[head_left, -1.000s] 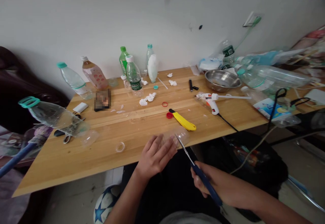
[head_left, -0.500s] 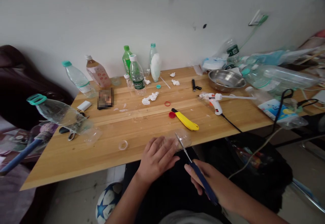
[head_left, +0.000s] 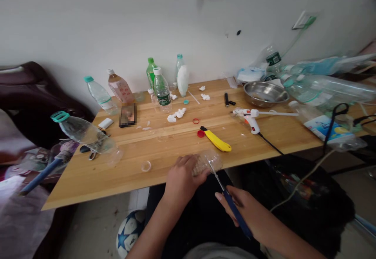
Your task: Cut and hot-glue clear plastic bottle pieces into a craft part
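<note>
My left hand (head_left: 183, 175) is closed on a clear, ribbed plastic bottle piece (head_left: 216, 158) at the table's front edge. In my right hand (head_left: 239, 204) is a pair of blue-handled scissors (head_left: 235, 210), seen nearly edge-on. Their slim metal blades point up and left and meet the bottle piece; how far they have cut cannot be made out. Just beyond the piece lie a yellow utility knife (head_left: 217, 139) and a red cap (head_left: 200, 133). Left of my left hand is a clear plastic ring (head_left: 146, 166).
A white glue gun (head_left: 249, 120) with its cord lies right of the knife, before a steel bowl (head_left: 266, 101). Several bottles stand at the back, including a green-labelled one (head_left: 162, 92). A cut bottle (head_left: 85, 133) leans at left. Crumpled white tissue (head_left: 176, 115) lies mid-table.
The view has shifted slightly. My left fingers have drawn back a little on the bottle piece, baring more of it. The scissors stay against the piece.
</note>
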`<state>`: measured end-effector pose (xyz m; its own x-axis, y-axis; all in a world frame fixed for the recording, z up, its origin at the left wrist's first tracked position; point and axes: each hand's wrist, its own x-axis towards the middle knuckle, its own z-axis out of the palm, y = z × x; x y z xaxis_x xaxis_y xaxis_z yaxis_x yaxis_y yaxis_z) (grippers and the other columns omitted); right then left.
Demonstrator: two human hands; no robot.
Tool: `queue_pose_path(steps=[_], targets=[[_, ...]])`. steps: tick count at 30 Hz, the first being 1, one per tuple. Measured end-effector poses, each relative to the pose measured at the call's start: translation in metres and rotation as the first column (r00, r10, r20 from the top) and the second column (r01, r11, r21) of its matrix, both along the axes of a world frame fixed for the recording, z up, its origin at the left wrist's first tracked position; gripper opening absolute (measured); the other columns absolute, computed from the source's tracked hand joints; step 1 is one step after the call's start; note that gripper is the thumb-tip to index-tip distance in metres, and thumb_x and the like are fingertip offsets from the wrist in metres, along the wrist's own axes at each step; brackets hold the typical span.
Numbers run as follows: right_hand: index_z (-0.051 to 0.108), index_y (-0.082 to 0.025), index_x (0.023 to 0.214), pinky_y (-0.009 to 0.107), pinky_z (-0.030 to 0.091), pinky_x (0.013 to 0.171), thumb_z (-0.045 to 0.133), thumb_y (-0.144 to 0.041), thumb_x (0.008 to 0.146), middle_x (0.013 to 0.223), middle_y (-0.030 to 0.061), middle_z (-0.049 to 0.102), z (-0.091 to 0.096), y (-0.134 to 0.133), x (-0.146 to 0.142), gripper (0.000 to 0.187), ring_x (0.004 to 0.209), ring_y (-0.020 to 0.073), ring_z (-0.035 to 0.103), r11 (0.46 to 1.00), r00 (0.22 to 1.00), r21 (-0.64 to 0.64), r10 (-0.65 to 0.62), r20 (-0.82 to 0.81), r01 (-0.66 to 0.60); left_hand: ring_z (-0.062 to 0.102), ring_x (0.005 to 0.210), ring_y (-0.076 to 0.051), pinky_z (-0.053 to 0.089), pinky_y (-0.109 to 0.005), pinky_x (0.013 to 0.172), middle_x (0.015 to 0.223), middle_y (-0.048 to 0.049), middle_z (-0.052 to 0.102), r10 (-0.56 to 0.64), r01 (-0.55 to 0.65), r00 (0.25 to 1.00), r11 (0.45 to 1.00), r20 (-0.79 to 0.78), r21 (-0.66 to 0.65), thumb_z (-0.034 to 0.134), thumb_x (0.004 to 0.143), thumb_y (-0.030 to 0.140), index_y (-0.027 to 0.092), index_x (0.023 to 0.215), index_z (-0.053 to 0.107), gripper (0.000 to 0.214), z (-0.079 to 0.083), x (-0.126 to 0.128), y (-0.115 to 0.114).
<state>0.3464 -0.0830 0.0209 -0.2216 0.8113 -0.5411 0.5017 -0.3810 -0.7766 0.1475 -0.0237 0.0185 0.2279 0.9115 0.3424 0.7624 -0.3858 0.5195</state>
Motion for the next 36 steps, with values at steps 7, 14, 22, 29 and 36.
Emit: queue_pose_path(steps=[7,14,22,29,36], targets=[[0.046,-0.024,0.075,0.026,0.036,0.055,0.052,-0.057,0.094,0.058,-0.0055,0.045,-0.001,0.000,0.002,0.039,0.053,0.0124,0.044,1.000,1.000,0.005,0.004,-0.006,-0.004,0.069,0.106,-0.029,0.061,-0.047,0.091,0.116,-0.0099,0.075,-0.056,0.056,0.998,0.998,0.000,0.026,0.078,0.082,0.034,0.016,0.120,0.066,0.044,0.000,-0.003,0.004],[0.049,-0.024,0.073,0.026,0.036,0.052,0.051,-0.057,0.094,0.060,-0.0035,0.050,-0.007,0.000,-0.001,0.039,0.053,0.0131,0.047,0.999,0.998,0.035,0.001,0.057,-0.003,0.069,0.104,-0.029,0.061,-0.047,0.091,0.118,-0.0101,0.074,-0.075,0.076,0.997,0.994,-0.010,0.083,0.075,0.084,0.037,0.017,0.121,0.066,0.042,-0.003,-0.008,0.003],[0.044,-0.024,0.068,0.026,0.036,0.049,0.050,-0.056,0.093,0.053,-0.0051,0.047,0.002,-0.001,-0.009,0.041,0.045,0.0122,0.046,0.999,0.988,0.047,0.006,0.156,-0.014,0.068,0.101,-0.030,0.060,-0.047,0.087,0.116,-0.0120,0.074,-0.055,0.088,0.985,0.976,-0.165,0.198,0.075,0.084,0.030,0.012,0.123,0.063,0.044,0.004,-0.016,-0.003],[0.053,-0.023,0.082,0.027,0.045,0.061,0.046,-0.056,0.097,0.066,-0.0011,0.062,0.000,-0.001,-0.001,0.037,0.058,0.0155,0.058,0.986,0.987,0.098,0.127,0.100,-0.137,0.068,0.102,-0.028,0.057,-0.043,0.086,0.118,-0.0118,0.074,-0.025,0.104,0.972,0.938,-0.233,0.331,0.069,0.090,0.033,0.011,0.126,0.061,0.043,0.009,-0.016,-0.008],[0.058,-0.023,0.096,0.032,0.047,0.082,0.043,-0.059,0.098,0.096,0.0056,0.071,0.004,-0.009,0.010,0.039,0.089,0.0218,0.067,0.974,0.977,0.111,0.186,0.107,-0.198,0.069,0.101,-0.028,0.055,-0.043,0.084,0.119,-0.0106,0.075,-0.014,0.156,0.944,0.899,-0.329,0.410,0.066,0.093,0.033,0.011,0.125,0.062,0.039,0.015,-0.007,-0.021]])
